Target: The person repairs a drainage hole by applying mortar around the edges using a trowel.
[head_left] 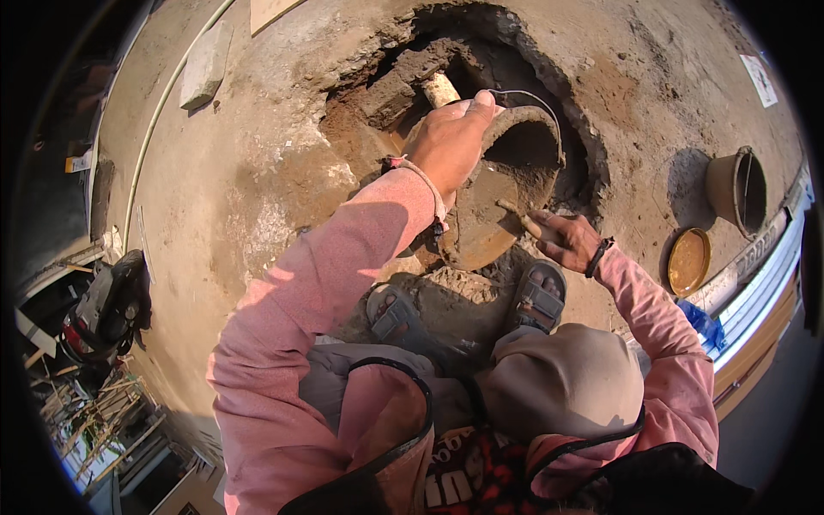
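Seemingly, left fingers (481, 103) curl on mud-caked round bucket (482, 227) (thin wire bail (549, 112)); right fingers (557, 250) enclose rounded handle (518, 215).

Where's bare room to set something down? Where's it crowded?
The widest bare patch of floor is on the left, between the pale hose and the left sleeve, nearer than the pale block. A smaller, gritty strip lies between the hole and the far-right bucket. Crowded around the hole: left hand, right hand, muddy bucket and sandals.
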Demonstrator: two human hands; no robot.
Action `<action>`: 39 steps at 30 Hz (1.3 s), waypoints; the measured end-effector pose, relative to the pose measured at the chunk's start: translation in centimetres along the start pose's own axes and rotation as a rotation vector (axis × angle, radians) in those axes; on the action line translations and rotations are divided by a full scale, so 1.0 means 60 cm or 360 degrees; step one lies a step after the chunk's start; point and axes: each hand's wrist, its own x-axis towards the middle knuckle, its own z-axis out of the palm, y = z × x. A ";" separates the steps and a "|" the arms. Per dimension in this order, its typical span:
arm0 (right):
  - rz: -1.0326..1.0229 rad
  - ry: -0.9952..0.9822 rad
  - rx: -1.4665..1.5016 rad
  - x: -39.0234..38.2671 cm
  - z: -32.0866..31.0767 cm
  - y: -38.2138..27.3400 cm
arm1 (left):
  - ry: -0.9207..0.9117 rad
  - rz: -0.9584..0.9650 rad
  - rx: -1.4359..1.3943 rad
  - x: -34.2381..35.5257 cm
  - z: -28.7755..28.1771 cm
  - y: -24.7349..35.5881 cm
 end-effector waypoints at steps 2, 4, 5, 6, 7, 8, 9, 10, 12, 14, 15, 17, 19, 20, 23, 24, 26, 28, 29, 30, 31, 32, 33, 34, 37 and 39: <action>-0.0067 0.0048 0.0286 0.037 0.049 -0.037 | 0.0135 -0.0074 0.0020 -0.039 -0.045 0.022; -0.0123 -0.0039 0.0546 0.076 0.102 -0.065 | 0.0198 -0.0072 -0.0021 -0.073 -0.097 0.019; -0.0183 -0.0060 0.0599 0.089 0.118 -0.086 | 0.0248 -0.0075 -0.0027 -0.086 -0.119 0.017; -0.0178 -0.0159 0.0693 0.107 0.142 -0.113 | 0.0328 -0.0100 -0.0026 -0.108 -0.148 0.007; -0.0143 -0.0245 0.0749 0.117 0.151 -0.133 | 0.0357 -0.0066 -0.0087 -0.122 -0.170 -0.011; -0.0105 -0.0328 0.0804 0.124 0.160 -0.147 | 0.0382 -0.0029 -0.0147 -0.135 -0.191 -0.031; -0.0177 -0.0388 0.0852 0.133 0.174 -0.150 | 0.0401 0.0007 -0.0202 -0.150 -0.206 -0.037; -0.0205 -0.0408 0.0867 0.140 0.185 -0.154 | 0.0526 -0.0009 -0.0285 -0.168 -0.220 -0.043; -0.0266 -0.0441 0.0845 0.154 0.205 -0.154 | 0.0527 -0.0012 -0.0369 -0.200 -0.258 -0.058; -0.0310 -0.0435 0.0748 0.153 0.198 -0.140 | 0.0562 -0.0017 -0.0508 -0.217 -0.288 -0.075; -0.0246 -0.0493 0.0769 0.151 0.184 -0.144 | 0.0629 0.0024 -0.0498 -0.221 -0.303 -0.090; -0.0371 -0.0430 0.0677 0.143 0.163 -0.143 | 0.0743 0.0087 -0.0486 -0.223 -0.328 -0.116; -0.0296 -0.0554 0.0637 0.145 0.143 -0.153 | 0.0775 0.0046 -0.0658 -0.258 -0.349 -0.127; -0.0275 -0.0604 0.0641 0.144 0.132 -0.155 | 0.0828 0.0032 -0.0641 -0.284 -0.374 -0.145; -0.0172 -0.0578 0.0419 0.119 0.050 -0.114 | 0.0846 0.0008 -0.0708 -0.295 -0.413 -0.169; 0.0030 -0.0594 0.0514 0.107 0.018 -0.107 | 0.0891 0.0010 -0.0744 -0.294 -0.419 -0.173; 0.0161 -0.0536 0.0063 0.082 -0.049 -0.084 | 0.0960 0.0025 -0.0840 -0.288 -0.426 -0.185; -0.0004 -0.0489 -0.0298 0.086 -0.074 -0.039 | 0.0987 0.0045 -0.0776 -0.308 -0.448 -0.198; -0.0256 -0.0406 -0.0521 0.082 -0.080 0.006 | 0.0979 0.0057 -0.0762 -0.310 -0.457 -0.211; -0.0520 -0.0321 -0.0734 0.081 -0.072 0.038 | 0.1060 0.0039 -0.0718 -0.312 -0.463 -0.220; -0.0389 -0.0297 -0.0914 0.081 -0.060 0.050 | 0.1101 0.0026 -0.0700 -0.318 -0.477 -0.237; -0.0257 -0.0271 -0.1090 0.080 -0.048 0.060 | 0.1143 0.0013 -0.0681 -0.325 -0.494 -0.256; -0.0110 -0.0242 -0.1270 0.076 -0.035 0.074 | 0.1172 -0.0001 -0.0668 -0.324 -0.500 -0.267; -0.0054 -0.0249 -0.1495 0.064 -0.016 0.106 | 0.1115 0.0001 -0.0687 -0.314 -0.492 -0.270; 0.0258 -0.0305 -0.1664 0.030 0.031 0.176 | 0.1080 0.0016 -0.0677 -0.304 -0.478 -0.258; 0.0298 -0.0212 -0.1471 0.021 0.032 0.168 | 0.1186 0.0008 -0.0614 -0.304 -0.478 -0.265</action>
